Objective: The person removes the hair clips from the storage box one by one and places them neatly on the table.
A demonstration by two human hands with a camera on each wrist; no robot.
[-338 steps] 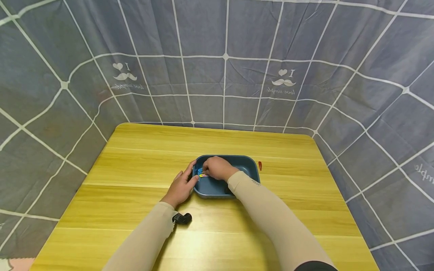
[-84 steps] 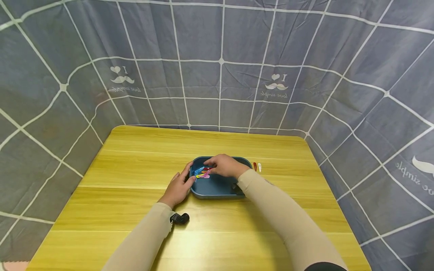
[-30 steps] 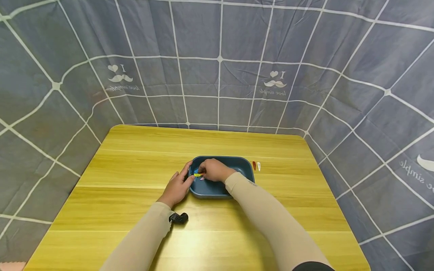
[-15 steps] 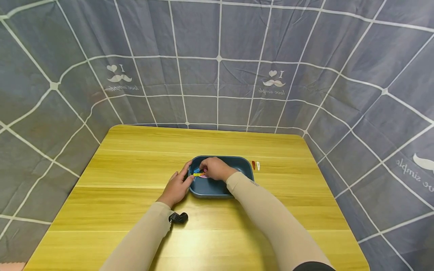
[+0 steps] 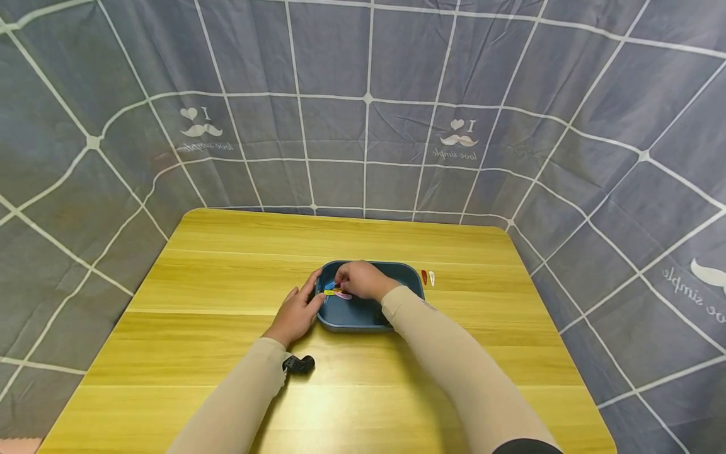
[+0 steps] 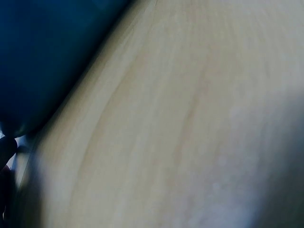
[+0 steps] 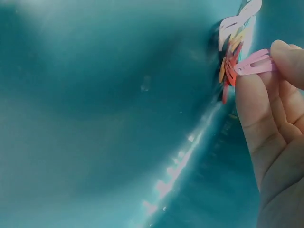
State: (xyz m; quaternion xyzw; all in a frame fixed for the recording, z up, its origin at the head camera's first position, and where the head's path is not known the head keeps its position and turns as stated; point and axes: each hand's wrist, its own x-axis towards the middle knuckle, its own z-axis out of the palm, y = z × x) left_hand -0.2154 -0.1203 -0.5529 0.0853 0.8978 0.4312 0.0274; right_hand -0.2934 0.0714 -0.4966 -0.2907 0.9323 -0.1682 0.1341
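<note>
A dark blue rectangular basin [image 5: 363, 328] stands on the table, with several coloured snap hair clips [image 5: 338, 292] heaped at its left end. My left hand [image 5: 293, 315] rests against the basin's left side, fingers stretched along it and thumb at the rim. Inside the basin, my right hand [image 5: 365, 279] pinches a pink hair clip [image 7: 256, 62] between thumb and finger, plain in the right wrist view. Close behind that clip are pale, orange and red clips [image 7: 232, 61]. In the head view, my right hand covers part of the heap.
Right of the basin, a red hair clip [image 5: 423, 277] and a white hair clip [image 5: 432, 278] lie side by side on the wood-grain table [image 5: 238, 252]. A grey checked curtain [image 5: 340, 126] hangs round its back and sides.
A white clip now lies beside the red one, absent in the oldest frame. My right hand dipped into the heap and has risen slightly since half a second ago. My left hand stays at the basin.
</note>
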